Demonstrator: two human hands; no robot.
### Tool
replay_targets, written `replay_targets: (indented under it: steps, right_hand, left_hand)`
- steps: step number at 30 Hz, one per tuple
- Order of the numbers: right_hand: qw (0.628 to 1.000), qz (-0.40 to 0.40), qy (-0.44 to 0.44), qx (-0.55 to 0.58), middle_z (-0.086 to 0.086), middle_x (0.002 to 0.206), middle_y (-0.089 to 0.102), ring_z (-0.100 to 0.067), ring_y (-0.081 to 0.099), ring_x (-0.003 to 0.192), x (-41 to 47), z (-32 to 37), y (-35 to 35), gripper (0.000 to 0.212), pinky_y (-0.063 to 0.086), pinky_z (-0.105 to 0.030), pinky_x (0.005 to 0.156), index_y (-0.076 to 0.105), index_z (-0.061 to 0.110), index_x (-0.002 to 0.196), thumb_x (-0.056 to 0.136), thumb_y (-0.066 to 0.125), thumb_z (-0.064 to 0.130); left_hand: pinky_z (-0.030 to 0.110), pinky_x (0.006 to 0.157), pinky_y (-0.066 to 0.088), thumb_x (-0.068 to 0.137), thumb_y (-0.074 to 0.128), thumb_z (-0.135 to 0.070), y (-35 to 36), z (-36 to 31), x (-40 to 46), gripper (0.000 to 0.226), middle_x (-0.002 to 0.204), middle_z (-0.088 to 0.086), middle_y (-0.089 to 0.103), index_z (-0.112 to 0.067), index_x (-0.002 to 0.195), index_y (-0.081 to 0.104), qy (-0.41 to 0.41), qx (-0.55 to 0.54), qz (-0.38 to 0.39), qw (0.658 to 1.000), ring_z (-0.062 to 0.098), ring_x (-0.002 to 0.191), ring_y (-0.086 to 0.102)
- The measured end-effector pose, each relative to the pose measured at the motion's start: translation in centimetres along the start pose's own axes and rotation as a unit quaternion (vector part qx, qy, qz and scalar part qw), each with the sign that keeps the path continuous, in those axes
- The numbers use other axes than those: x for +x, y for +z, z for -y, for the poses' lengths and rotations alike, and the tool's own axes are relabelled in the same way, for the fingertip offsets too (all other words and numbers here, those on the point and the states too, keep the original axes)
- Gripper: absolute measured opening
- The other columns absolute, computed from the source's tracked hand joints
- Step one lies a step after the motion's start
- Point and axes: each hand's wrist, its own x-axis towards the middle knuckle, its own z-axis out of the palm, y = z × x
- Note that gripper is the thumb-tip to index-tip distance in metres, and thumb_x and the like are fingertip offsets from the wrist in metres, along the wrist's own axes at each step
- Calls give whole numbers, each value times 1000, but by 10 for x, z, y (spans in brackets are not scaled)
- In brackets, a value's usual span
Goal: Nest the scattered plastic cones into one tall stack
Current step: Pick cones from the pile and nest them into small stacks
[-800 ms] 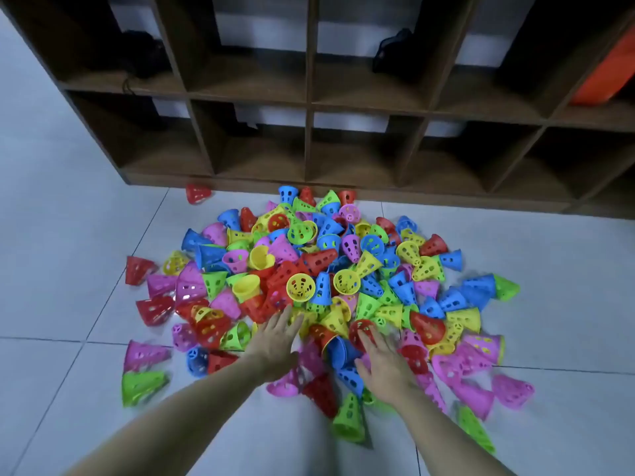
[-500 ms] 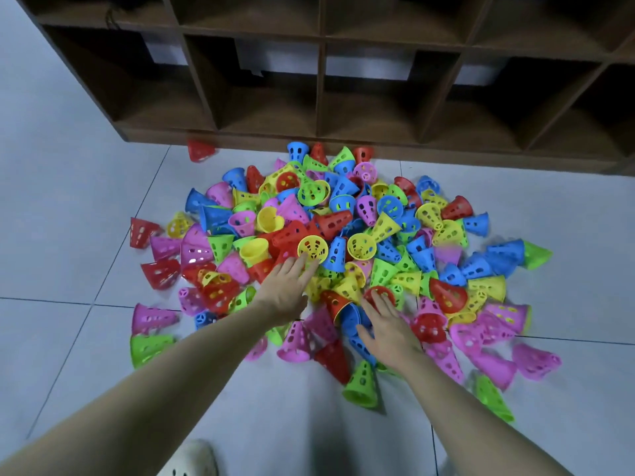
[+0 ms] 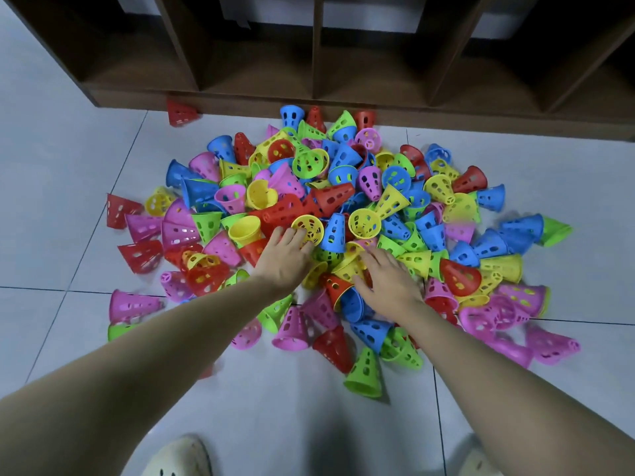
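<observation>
A big heap of perforated plastic cones (image 3: 336,197) in red, blue, yellow, green and pink lies scattered on the tiled floor. My left hand (image 3: 285,259) lies on the near middle of the heap, its fingertips touching a yellow cone (image 3: 309,228) that shows its open mouth. My right hand (image 3: 388,280) rests with spread fingers on yellow cones (image 3: 347,269) beside a red cone (image 3: 335,286). Neither hand grips anything. A blue cone (image 3: 333,233) stands upright between the two hands.
A dark wooden cubby shelf (image 3: 309,63) stands along the far edge of the heap. A lone red cone (image 3: 180,113) lies by its base. A green cone (image 3: 364,374) stands upright near me. Pale shoes (image 3: 178,458) show at the bottom.
Both hands have slid farther into the heap, the left reaching the yellow cone. The view has tilted down and closer, and a shoe has come into sight.
</observation>
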Motion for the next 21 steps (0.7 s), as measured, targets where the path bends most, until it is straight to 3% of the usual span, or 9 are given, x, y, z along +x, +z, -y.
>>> replay_targets:
  steps: [2, 5, 9, 14, 17, 19, 21]
  right_hand:
    - [999, -34, -11, 29, -5, 145, 46, -25, 43, 134, 17, 8, 1, 54, 41, -45, 109, 43, 12, 145, 101, 41, 44]
    - [991, -86, 6, 104, -6, 130, 53, -25, 54, 117, 43, 26, -1, 50, 51, -42, 95, 48, 8, 141, 100, 48, 36]
    - [971, -104, 84, 197, -9, 128, 55, -26, 54, 118, 71, 44, 3, 54, 51, -41, 94, 45, 7, 142, 98, 54, 36]
    - [943, -83, 162, 277, -5, 111, 63, -27, 60, 102, 92, 54, 14, 45, 53, -40, 84, 56, 12, 125, 91, 63, 41]
    - [939, -59, 176, 290, -6, 103, 65, -29, 62, 94, 99, 57, 14, 39, 54, -42, 77, 59, 16, 112, 83, 69, 40]
    - [937, -46, 170, 303, -10, 98, 65, -29, 62, 84, 99, 57, 10, 25, 48, -36, 66, 61, 18, 92, 79, 73, 36]
    - [935, -54, 153, 314, -12, 94, 63, -27, 59, 78, 94, 57, -2, 22, 40, -31, 60, 58, 17, 82, 80, 74, 32]
  left_hand:
    - [47, 108, 31, 102, 46, -37, 2, -3, 8, 33, 121, 5, 58, -17, 120, 64, -5, 4, -9, 1000, 28, 115, 49]
    - [44, 103, 31, 97, 52, -30, 4, -1, 17, 25, 111, -1, 60, -23, 116, 67, -27, -3, -1, 1000, 25, 109, 48]
    - [44, 101, 32, 87, 67, -27, 6, 5, 21, 22, 104, -4, 61, -26, 109, 68, -43, 16, 34, 998, 24, 107, 45]
    - [41, 94, 33, 90, 56, -17, -4, 10, 25, 17, 86, -4, 63, -23, 93, 71, -43, 4, -3, 999, 26, 98, 47]
    - [41, 89, 34, 96, 52, -21, -12, 20, 27, 21, 102, 1, 65, -20, 109, 68, -52, -75, -28, 995, 28, 105, 49]
    - [42, 93, 37, 101, 46, -20, -23, 22, 23, 26, 116, 8, 64, -15, 122, 60, -55, -144, -20, 988, 31, 110, 50]
    - [43, 90, 41, 104, 43, -19, -37, 19, 13, 24, 114, 12, 62, -8, 122, 54, -73, -244, -32, 967, 32, 105, 54]
